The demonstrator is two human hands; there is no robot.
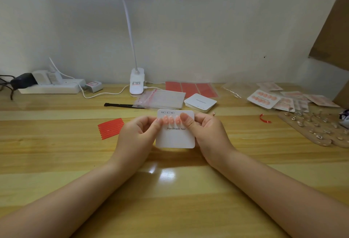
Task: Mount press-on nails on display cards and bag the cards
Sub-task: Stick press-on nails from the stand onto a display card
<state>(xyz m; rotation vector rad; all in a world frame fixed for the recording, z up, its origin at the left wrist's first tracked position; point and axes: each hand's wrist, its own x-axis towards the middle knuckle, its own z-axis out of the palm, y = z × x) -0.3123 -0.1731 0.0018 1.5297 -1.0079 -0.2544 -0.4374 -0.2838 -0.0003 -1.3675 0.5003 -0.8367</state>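
Observation:
A white display card (175, 137) printed "Handmade Nail" is held up over the wooden table between both hands. A row of pink press-on nails (171, 119) sits across its upper half. My left hand (140, 134) grips the card's left edge, thumb on the leftmost nail. My right hand (205, 132) grips the right edge, its thumb pressing the rightmost nail of the row. Red tape strips (111, 128) lie to the left of the card. Clear bags (162, 99) and a stack of blank cards (201, 103) lie behind it.
A clip lamp (137, 85) and a power strip (51, 86) stand at the back. Red adhesive sheets (190, 88) lie behind the cards. Bagged finished cards (279, 98) and a board of nail stands (317, 126) fill the right side. A black tool (120, 105) lies left of the bags.

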